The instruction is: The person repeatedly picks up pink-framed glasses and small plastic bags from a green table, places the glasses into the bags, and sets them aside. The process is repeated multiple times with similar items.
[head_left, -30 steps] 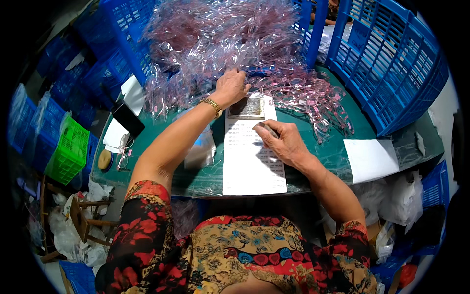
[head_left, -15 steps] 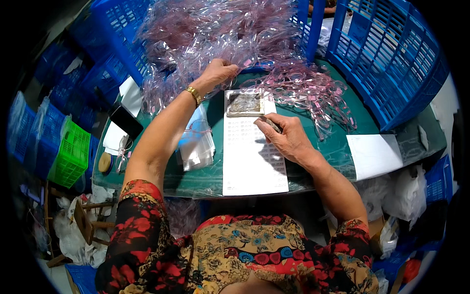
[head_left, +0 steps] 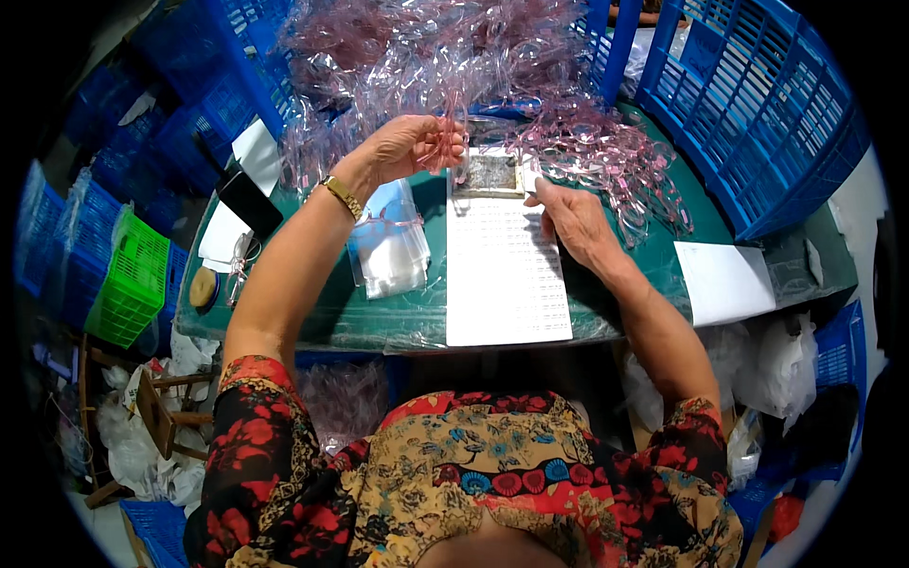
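My left hand (head_left: 417,150) is closed around a looped pink translucent cord (head_left: 443,150), just in front of the heap of similar pink, clear-wrapped cords (head_left: 417,57). My right hand (head_left: 573,220) is at the right side of a white printed sheet (head_left: 507,275). Its thumb and fingers are pinched together, and what they hold, if anything, is hidden. On the top of that sheet lies a small flat greyish block (head_left: 490,173). A small white piece shows by my right fingertips, its kind unclear. More pink cords (head_left: 630,180) spread to the right of the block.
Clear plastic bags (head_left: 390,251) lie left of the sheet. Farther left are a black upright object (head_left: 248,201) and a round tan-topped container (head_left: 204,287). A blue basket (head_left: 748,114) stands at the right, beyond a blank white paper (head_left: 724,282). The green table (head_left: 625,308) has a curved front edge.
My left hand has drawn a pink cord out from the heap edge toward me. My right hand has moved from over the printed sheet up and right, beside the greyish block.
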A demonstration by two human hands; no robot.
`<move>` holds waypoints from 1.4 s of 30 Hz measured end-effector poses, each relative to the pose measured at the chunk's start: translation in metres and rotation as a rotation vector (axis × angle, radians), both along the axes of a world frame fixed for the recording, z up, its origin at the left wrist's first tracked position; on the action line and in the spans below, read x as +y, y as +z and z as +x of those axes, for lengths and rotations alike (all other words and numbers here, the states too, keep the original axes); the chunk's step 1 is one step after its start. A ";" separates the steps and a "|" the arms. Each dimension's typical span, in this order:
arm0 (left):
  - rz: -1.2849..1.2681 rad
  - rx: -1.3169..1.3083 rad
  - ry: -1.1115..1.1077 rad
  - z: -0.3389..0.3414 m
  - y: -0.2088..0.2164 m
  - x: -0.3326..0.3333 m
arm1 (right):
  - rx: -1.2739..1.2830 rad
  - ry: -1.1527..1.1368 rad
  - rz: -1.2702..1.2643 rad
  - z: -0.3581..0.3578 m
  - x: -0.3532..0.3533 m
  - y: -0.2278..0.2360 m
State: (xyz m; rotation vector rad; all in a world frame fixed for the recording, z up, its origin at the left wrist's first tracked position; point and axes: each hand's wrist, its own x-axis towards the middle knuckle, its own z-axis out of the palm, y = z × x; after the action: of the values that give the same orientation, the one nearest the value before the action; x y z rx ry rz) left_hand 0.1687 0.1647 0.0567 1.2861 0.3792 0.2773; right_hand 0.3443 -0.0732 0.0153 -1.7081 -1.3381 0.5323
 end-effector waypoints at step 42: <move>-0.165 0.114 -0.088 -0.123 -0.037 -0.160 | 0.108 0.407 -0.212 -0.100 -0.034 0.053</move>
State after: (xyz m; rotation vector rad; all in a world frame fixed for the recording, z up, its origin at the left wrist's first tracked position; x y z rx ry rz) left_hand 0.0459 0.0047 0.0199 1.1555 0.4327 0.0966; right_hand 0.2442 -0.1077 0.0688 -1.5463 -1.6038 1.0153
